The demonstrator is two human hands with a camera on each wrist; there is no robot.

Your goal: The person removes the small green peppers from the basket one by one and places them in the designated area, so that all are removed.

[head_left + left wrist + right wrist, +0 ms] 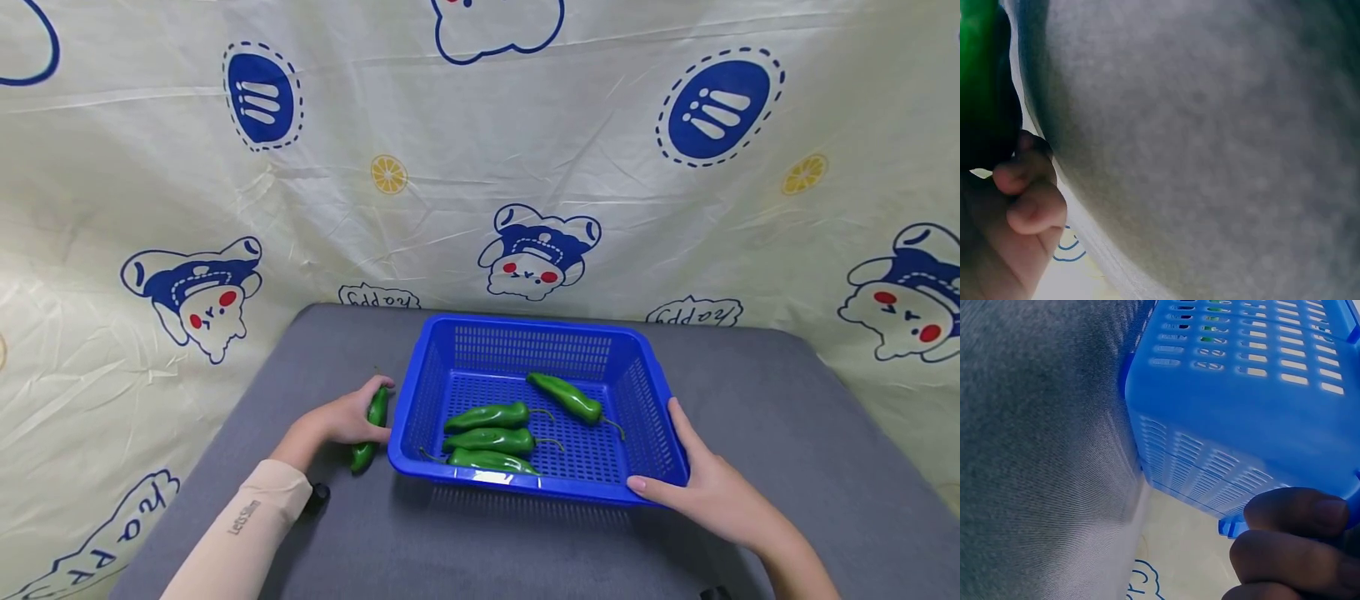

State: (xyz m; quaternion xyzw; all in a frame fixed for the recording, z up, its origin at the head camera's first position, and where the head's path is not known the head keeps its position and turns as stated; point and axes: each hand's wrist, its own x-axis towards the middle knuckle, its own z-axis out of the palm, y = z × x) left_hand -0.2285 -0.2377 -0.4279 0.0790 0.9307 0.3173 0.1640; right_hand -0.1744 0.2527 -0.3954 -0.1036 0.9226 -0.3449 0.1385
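Note:
On the left of the head view, my left hand grips a green pepper, its thumb near the basket's left rim. That pepper fills the upper left of the left wrist view, with curled fingers below it. A blue plastic basket stands in the middle. My right hand holds its front right corner, thumb over the rim and the other fingers along the outer side. Inside the basket lie several green peppers: three side by side at the left, another pepper slanting at the back right.
Grey cloth covers the table. A pale printed curtain hangs right behind its back edge. Small black objects show by the left sleeve and at the bottom edge near the right forearm.

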